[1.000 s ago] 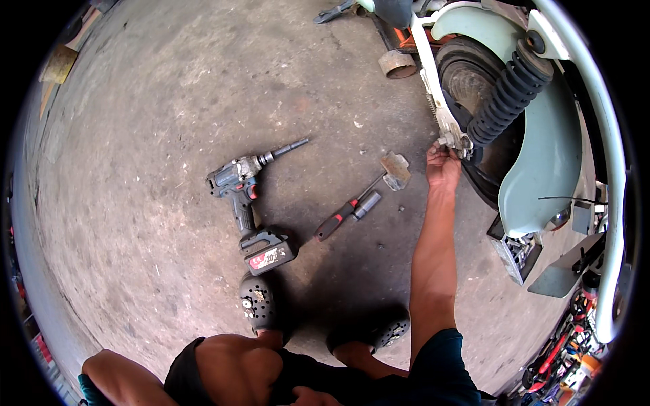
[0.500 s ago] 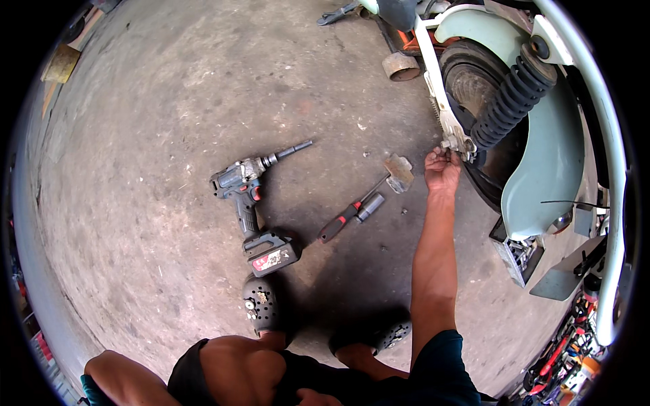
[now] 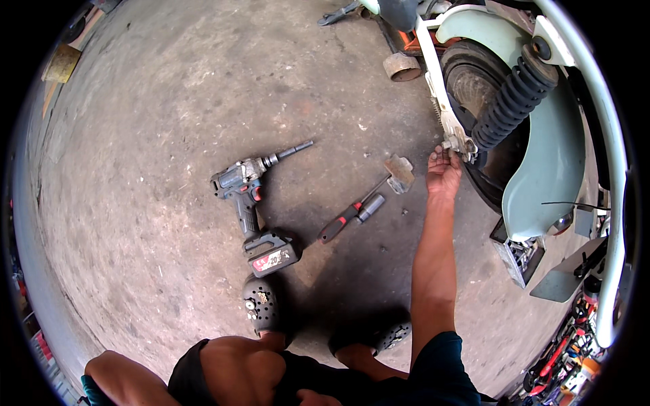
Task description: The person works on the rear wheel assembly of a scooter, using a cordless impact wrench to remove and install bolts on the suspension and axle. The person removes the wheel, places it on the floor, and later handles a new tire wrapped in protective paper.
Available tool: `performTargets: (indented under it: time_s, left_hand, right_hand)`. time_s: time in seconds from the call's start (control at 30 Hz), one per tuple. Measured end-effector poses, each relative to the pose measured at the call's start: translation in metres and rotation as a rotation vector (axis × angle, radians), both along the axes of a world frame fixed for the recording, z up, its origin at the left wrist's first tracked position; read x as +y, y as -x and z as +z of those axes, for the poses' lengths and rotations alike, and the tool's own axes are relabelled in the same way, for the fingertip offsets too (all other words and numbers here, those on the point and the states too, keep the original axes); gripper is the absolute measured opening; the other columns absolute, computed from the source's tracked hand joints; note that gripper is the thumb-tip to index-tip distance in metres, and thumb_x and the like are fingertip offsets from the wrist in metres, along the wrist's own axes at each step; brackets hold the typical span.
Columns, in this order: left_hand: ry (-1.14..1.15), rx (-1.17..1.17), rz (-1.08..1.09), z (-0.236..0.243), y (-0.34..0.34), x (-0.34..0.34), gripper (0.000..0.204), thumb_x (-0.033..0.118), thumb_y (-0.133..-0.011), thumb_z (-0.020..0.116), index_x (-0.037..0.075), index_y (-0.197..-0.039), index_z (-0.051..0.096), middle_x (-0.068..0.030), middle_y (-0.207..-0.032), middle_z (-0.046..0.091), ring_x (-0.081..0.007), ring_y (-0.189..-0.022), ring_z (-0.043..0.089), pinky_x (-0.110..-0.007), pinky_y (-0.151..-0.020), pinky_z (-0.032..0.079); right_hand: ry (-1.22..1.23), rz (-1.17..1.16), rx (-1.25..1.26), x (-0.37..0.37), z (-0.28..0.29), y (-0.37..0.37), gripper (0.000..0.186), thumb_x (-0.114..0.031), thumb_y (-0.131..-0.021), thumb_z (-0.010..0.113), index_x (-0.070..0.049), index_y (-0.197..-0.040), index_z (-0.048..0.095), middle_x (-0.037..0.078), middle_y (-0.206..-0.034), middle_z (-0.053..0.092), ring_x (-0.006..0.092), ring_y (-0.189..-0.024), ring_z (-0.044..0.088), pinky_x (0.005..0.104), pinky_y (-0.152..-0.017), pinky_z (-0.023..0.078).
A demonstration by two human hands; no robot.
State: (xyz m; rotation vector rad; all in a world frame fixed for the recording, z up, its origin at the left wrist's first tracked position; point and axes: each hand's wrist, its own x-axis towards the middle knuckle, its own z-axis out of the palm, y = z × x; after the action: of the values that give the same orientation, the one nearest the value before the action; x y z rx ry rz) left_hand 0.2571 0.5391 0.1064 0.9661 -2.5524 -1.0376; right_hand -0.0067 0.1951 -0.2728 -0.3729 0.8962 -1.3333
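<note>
1 left hand [image 3: 315, 398]: a sliver at the lower edge, against dark clothing [image 3: 318, 369]; fingers cut off, cannot tell whether spread, pressed together or holding.
2 shoes [image 3: 262, 304]: grey perforated clogs on the stained floor [image 3: 169, 122]; left clog just beside the power tool.
Power tool [image 3: 245, 203]: cordless, lying flat, long bit pointing away and rightward.
Screwdriver [image 3: 340, 223]: red-and-black handle; shaft runs to the rusty metal plate [image 3: 400, 173]. Metal socket [image 3: 370, 208] lies alongside.
Right hand [image 3: 443, 174]: arm outstretched, palm up, fingers bent and gathered at the metal fitting. Pinch looks likely; contact too small to be sure.
Risk: judgement only. Grip is by fingertips at full reach; a slip could drop any loose piece among the bits on the floor. If the wheel or pale arm shifted, fingers could get nipped.
Metal fitting [image 3: 449, 144]: just past the fingertips, touching or nearly so, at the near end of the pale arm [image 3: 437, 91].
Coil spring [image 3: 511, 105]: black, tilted, its lower end near the fitting.
Wheel [image 3: 452, 62]: beyond the spring, partly covered by a pale green mudguard [image 3: 552, 149].
Ring [image 3: 401, 68]: rusty, farther off, left of the pale arm.
</note>
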Motion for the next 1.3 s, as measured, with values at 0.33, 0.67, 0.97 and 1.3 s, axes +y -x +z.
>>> performTargets:
  time_s: [0.33,0.67,0.97,1.3]
  left_hand:
    - [0.003,0.010,-0.031,0.001,-0.002,-0.003,0.033,0.025,-0.078,0.059,0.001,-0.101,0.060,-0.0059,-0.077,0.054,-0.0191,-0.073,0.054,-0.030,-0.065,0.037]
    - [-0.018,0.031,-0.029,0.001,-0.003,-0.004,0.034,0.025,-0.078,0.059,0.000,-0.101,0.060,-0.0062,-0.076,0.054,-0.0194,-0.073,0.054,-0.031,-0.065,0.038]
    - [-0.036,0.036,-0.035,0.002,-0.006,-0.003,0.036,0.025,-0.078,0.059,0.000,-0.103,0.060,-0.0073,-0.078,0.055,-0.0201,-0.075,0.055,-0.032,-0.068,0.039]
    - [-0.038,0.038,-0.063,0.003,-0.006,-0.005,0.036,0.025,-0.079,0.057,0.001,-0.106,0.059,-0.0076,-0.081,0.056,-0.0212,-0.077,0.056,-0.033,-0.069,0.041]
  right_hand:
    - [0.055,0.212,-0.208,-0.008,-0.007,0.019,0.019,-0.020,-0.095,0.049,-0.008,-0.100,0.063,0.006,-0.095,0.069,0.0226,-0.087,0.065,0.0366,-0.073,0.052]
    - [0.051,0.195,-0.180,-0.005,0.006,0.018,0.017,-0.010,-0.090,0.058,-0.006,-0.105,0.063,0.007,-0.096,0.068,0.0235,-0.088,0.065,0.0361,-0.074,0.053]
    - [0.083,-0.078,0.141,0.011,0.009,-0.005,0.014,-0.012,-0.091,0.057,-0.008,-0.104,0.063,0.009,-0.095,0.068,0.0211,-0.085,0.066,0.0368,-0.073,0.053]
    - [0.022,0.092,0.019,-0.011,0.005,0.019,0.017,-0.014,-0.095,0.048,-0.006,-0.102,0.063,0.007,-0.094,0.068,0.0216,-0.082,0.064,0.0356,-0.068,0.051]
